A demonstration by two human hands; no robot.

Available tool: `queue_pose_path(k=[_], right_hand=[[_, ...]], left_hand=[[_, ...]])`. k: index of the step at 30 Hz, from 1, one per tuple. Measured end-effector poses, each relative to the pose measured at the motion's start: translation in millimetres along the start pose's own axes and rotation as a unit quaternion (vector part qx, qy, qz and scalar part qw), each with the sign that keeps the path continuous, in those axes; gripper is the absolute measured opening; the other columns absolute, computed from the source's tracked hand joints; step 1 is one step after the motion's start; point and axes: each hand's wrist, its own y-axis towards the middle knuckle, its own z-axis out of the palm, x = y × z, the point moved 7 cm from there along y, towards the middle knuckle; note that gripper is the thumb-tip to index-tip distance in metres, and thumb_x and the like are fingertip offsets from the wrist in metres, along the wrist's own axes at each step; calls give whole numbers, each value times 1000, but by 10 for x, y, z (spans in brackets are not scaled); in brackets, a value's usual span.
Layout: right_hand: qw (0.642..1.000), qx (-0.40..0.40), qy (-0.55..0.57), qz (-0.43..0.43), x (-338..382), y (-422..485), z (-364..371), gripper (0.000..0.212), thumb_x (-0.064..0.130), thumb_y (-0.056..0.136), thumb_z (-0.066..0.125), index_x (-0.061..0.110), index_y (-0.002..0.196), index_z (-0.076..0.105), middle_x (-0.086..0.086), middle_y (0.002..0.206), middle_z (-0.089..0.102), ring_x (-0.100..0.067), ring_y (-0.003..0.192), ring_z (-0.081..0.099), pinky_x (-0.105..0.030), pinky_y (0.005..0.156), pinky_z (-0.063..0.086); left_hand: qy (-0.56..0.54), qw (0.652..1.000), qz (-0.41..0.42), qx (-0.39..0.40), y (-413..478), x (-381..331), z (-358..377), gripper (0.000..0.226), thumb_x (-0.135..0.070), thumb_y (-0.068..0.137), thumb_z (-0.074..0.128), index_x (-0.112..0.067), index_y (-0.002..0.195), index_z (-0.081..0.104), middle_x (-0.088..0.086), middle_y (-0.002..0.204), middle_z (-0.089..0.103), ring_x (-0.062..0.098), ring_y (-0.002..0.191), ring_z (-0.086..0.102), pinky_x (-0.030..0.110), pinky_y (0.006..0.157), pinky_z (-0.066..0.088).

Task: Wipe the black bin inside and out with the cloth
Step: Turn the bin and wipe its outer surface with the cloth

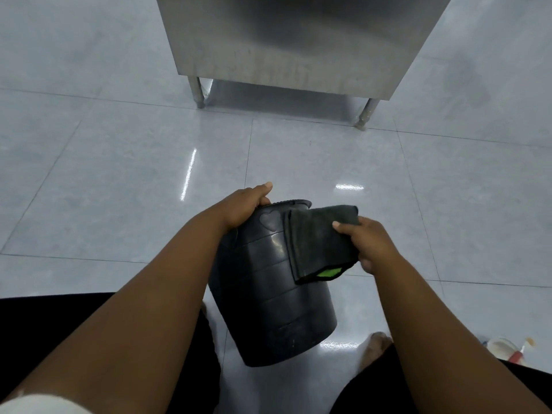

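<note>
Floor [119, 180] of glossy pale tile, wet-looking reflections throughout. Left hand [243, 209] closed over far rim of black bin [268, 294], thumb on top, fingers curled out of sight on far side. Bin tipped toward the wearer between the knees, base or mouth at far end not determinable; embossed heart on upper wall, ribbed bands below. Dark grey cloth [316, 243], folded, green patch at lower corner, laid against bin's right outer wall. Right hand [370, 243] clamped on cloth's right edge, thumb over, fingers under. Bare foot [375, 348] just beside bin's near end. Steel cabinet [298, 40] on legs well apart, beyond.

Judged stage: outside wall under wipe; interior unverified.

Risks: tipped bin held at one rim only, liable to roll or slip on slick tile under sideways wiping pressure; cloth pinched at edge, liable to bunch and skip ribs.
</note>
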Motion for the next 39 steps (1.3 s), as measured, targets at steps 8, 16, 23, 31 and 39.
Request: queue_pose_path(k=[8, 16, 23, 31, 39], right_hand=[[939, -80, -227, -247, 1014, -715, -300, 19, 23, 96, 67, 19, 114, 63, 1, 101, 67, -20, 93, 63, -30, 77, 53], [825, 96, -393, -395, 456, -1301, 1041, 44, 55, 92, 60, 27, 125, 69, 5, 117, 74, -20, 109, 65, -30, 92, 49], [745, 10, -423, -515, 112, -948, 1068, 58, 55, 92, 60, 17, 136, 64, -7, 158, 44, -32, 149, 36, -54, 115, 36], [695, 44, -438, -569, -53, -908, 1341, 55, 55, 100, 48, 32, 151, 47, -3, 169, 22, -31, 158, 9, -62, 123, 9], [957, 44, -223, -179, -185, -137, 860, 59, 64, 101, 27, 57, 156, 5, 4, 172, 9, -21, 158, 8, -53, 123, 21]], left_hand=[[-25, 1000, -1, -12, 14, -46, 15, 74, -74, 84, 30, -20, 84, 81, 1, 84, 78, 21, 85, 69, 43, 98, 49], [-75, 997, -15, 4, 24, -11, -2, 80, -74, 87, 31, -10, 87, 81, 17, 85, 74, 24, 76, 64, 39, 85, 48], [-85, 996, -13, 21, 47, 19, 32, 81, -71, 89, 31, -5, 91, 78, 15, 82, 73, 23, 73, 63, 37, 80, 47], [-59, 998, -23, 22, 92, 89, 18, 74, -69, 88, 35, -9, 90, 78, 8, 83, 75, 21, 78, 66, 38, 86, 49], [-40, 999, -7, 21, 102, 70, 42, 46, -54, 81, 41, -16, 82, 67, 4, 76, 62, 20, 72, 54, 36, 78, 41]])
